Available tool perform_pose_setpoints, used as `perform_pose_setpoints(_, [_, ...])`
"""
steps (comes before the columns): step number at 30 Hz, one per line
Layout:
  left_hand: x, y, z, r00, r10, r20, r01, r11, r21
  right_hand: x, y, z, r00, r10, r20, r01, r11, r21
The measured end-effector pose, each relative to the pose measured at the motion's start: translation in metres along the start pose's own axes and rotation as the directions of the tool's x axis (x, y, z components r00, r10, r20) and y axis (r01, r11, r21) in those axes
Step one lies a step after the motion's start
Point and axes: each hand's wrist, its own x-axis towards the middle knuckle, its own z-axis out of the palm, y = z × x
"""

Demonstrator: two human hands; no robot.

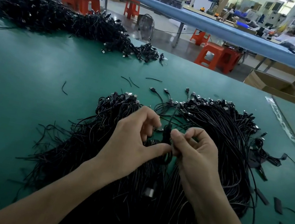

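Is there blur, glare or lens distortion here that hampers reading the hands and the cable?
Head view: left hand, right hand and the black cable they pinch read clearly, edges slightly soft; a USB plug below them is blurred; wide-angle distortion bows the blue workbench; faint glare on the green mat; background soft.

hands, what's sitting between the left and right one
A black cable, pinched by both the left hand and the right hand above the cable pile, in the head view.
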Motion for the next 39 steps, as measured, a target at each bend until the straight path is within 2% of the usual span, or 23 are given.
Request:
perform_pose_setpoints(4, [-0.001, -0.004, 0.004, 0.986, -0.165, 0.027, 0.164, 0.985, 0.056, -0.005, -0.006, 0.003, 0.995, -0.081, 0.052, 0.080, 0.997, 0.019])
perform_pose_setpoints(7, [0.000, -0.004, 0.004, 0.956, -0.286, 0.068, 0.293, 0.942, -0.165, -0.010, -0.005, 0.005, 0.984, -0.117, 0.134, 0.111, 0.993, 0.048])
perform_pose_setpoints(10, [0.004, -0.003, 0.004, 0.954, -0.279, 0.109, 0.298, 0.860, -0.414, -0.012, 0.001, 0.004, 0.971, -0.076, 0.228, 0.070, 0.997, 0.033])
perform_pose_setpoints(12, [0.007, 0.001, 0.001, 0.947, -0.291, 0.135, 0.316, 0.766, -0.560, -0.012, 0.007, 0.002, 0.965, -0.022, 0.261, 0.026, 1.000, -0.010])
perform_pose_setpoints(14, [0.009, 0.004, -0.004, 0.951, -0.261, 0.167, 0.307, 0.720, -0.623, -0.010, 0.012, -0.001, 0.970, 0.015, 0.244, -0.005, 0.999, -0.044])
perform_pose_setpoints(17, [0.009, 0.005, -0.009, 0.964, -0.143, 0.226, 0.248, 0.791, -0.559, -0.007, 0.013, -0.003, 0.979, 0.031, 0.200, -0.024, 0.999, -0.041])
perform_pose_setpoints(19, [0.005, 0.006, -0.008, 0.960, -0.134, 0.245, 0.240, 0.843, -0.481, -0.005, 0.011, -0.003, 0.985, 0.021, 0.171, -0.018, 1.000, -0.020])
perform_pose_setpoints(22, [-0.001, 0.000, -0.003, 0.978, -0.147, 0.151, 0.174, 0.966, -0.189, -0.001, 0.008, -0.003, 0.996, -0.007, 0.093, 0.007, 1.000, 0.002])
perform_pose_setpoints(27, [-0.008, -0.006, 0.006, 0.997, -0.032, 0.066, 0.034, 0.999, -0.036, -0.001, 0.009, 0.000, 0.993, -0.099, 0.057, 0.095, 0.994, 0.061])
perform_pose_setpoints(30, [-0.008, -0.004, 0.009, 0.999, -0.024, 0.034, 0.023, 1.000, 0.009, -0.003, 0.009, 0.000, 0.986, -0.150, 0.068, 0.141, 0.982, 0.123])
perform_pose_setpoints(33, [-0.006, -0.001, 0.008, 0.976, -0.178, 0.123, 0.200, 0.959, -0.203, -0.003, 0.008, 0.000, 0.981, -0.160, 0.111, 0.145, 0.981, 0.126])
perform_pose_setpoints(36, [-0.002, 0.000, 0.008, 0.912, -0.302, 0.278, 0.402, 0.796, -0.452, -0.005, 0.005, -0.001, 0.977, -0.158, 0.144, 0.146, 0.985, 0.090])
perform_pose_setpoints(39, [0.000, 0.002, 0.007, 0.854, -0.405, 0.327, 0.519, 0.698, -0.493, -0.006, 0.003, -0.001, 0.966, -0.170, 0.194, 0.173, 0.985, 0.000])
